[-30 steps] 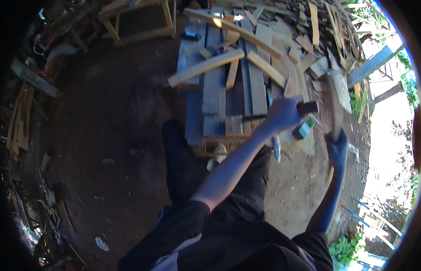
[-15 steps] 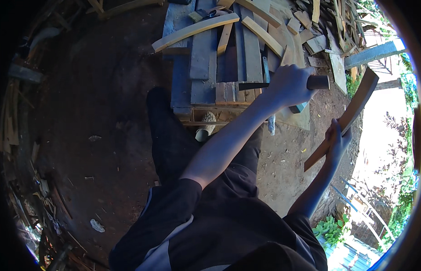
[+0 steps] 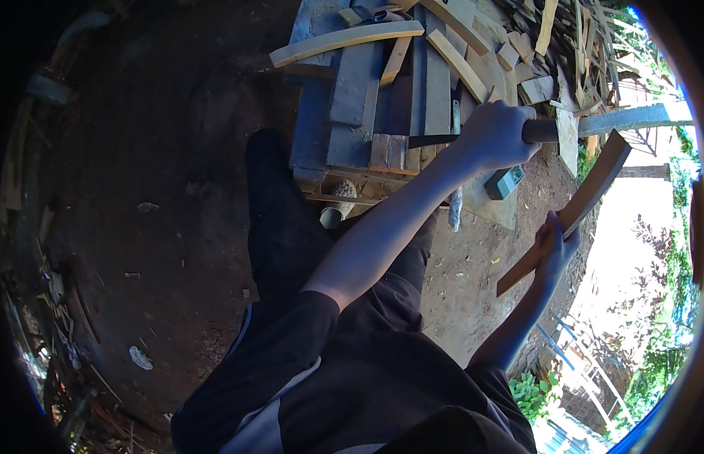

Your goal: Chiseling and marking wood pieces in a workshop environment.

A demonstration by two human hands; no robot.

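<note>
A curved wooden piece (image 3: 600, 181) is held up off the person's right side, clear of the surface (image 3: 307, 151), slanting from a low near end to a high far end. The right hand (image 3: 556, 246) is closed around it below its middle, the longer part rising beyond the grip. Handling it well would seem to call for a firm but easy grip, thumb and fingers away from the edges, and a slow turn so that both faces and the whole curve catch the light.

The left hand (image 3: 494, 138) grips a tool, its round handle (image 3: 539, 131) showing on one side of the fist and a thin dark part on the other. That tool is best kept still and well apart from the right hand and forearm. On the surface beyond lie flat boards (image 3: 356, 98) and more curved pieces (image 3: 348, 42), with a brush (image 3: 354, 15) near the far end.

A second ago the curved piece was blurred and stood nearly upright in view; now it is sharp and tilted. Half a second ago the left hand partly covered the teal box (image 3: 505, 183), which now shows much more fully.
</note>
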